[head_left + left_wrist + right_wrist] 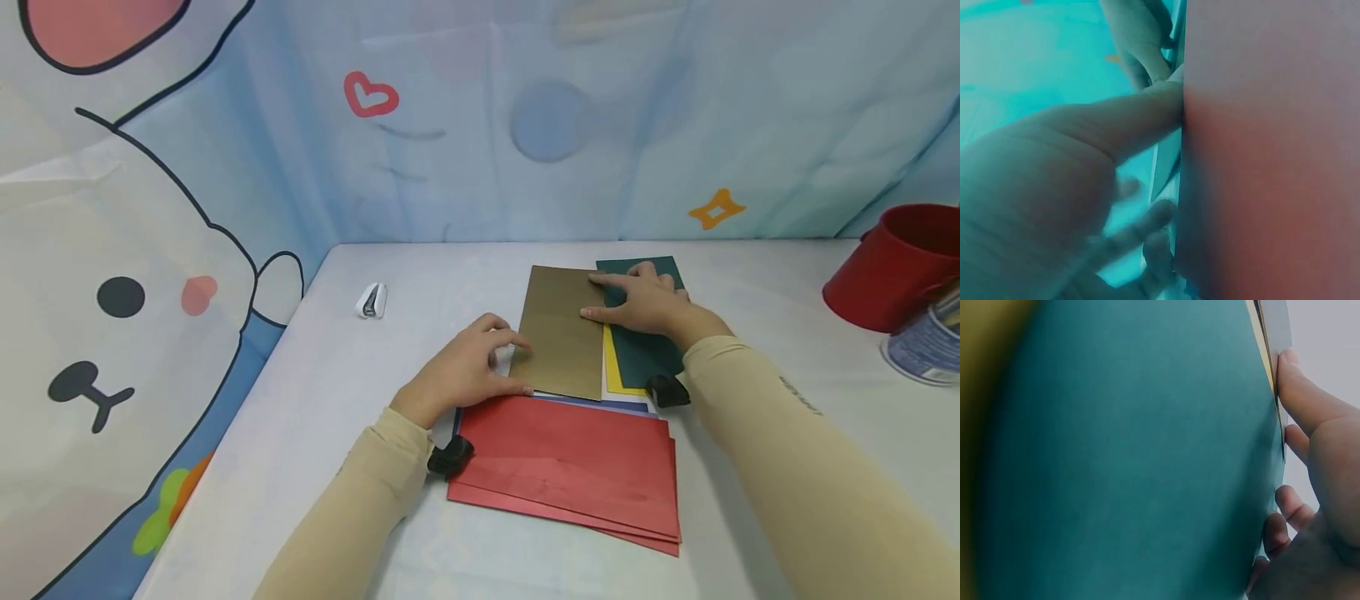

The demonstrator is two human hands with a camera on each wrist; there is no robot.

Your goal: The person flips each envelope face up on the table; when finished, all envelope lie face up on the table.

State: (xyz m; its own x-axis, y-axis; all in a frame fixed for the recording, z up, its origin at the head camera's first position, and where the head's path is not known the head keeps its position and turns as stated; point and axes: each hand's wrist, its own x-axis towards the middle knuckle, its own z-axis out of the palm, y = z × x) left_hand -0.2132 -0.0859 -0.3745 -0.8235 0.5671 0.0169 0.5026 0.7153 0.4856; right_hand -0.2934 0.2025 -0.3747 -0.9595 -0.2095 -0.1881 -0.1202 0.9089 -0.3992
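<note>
A gold-brown card (562,333) lies flat on the white table between both hands. My left hand (468,367) touches its lower left side, with the thumb near the bottom edge and the forefinger on the surface. Extended fingers of my right hand (648,300) rest on its right edge, over a dark green card (648,358). A strip of yellow card (613,371) shows beneath the green one. Closer to me lie several overlapping red cards (570,467), with a blue edge (600,403) behind them. The green card (1135,450) fills much of the right wrist view.
A small white clip-like object (371,301) sits at the back left of the table. At the right stand a red container (892,267) and a blue-and-white tin (922,350). A printed cloth (465,183) hangs behind the table.
</note>
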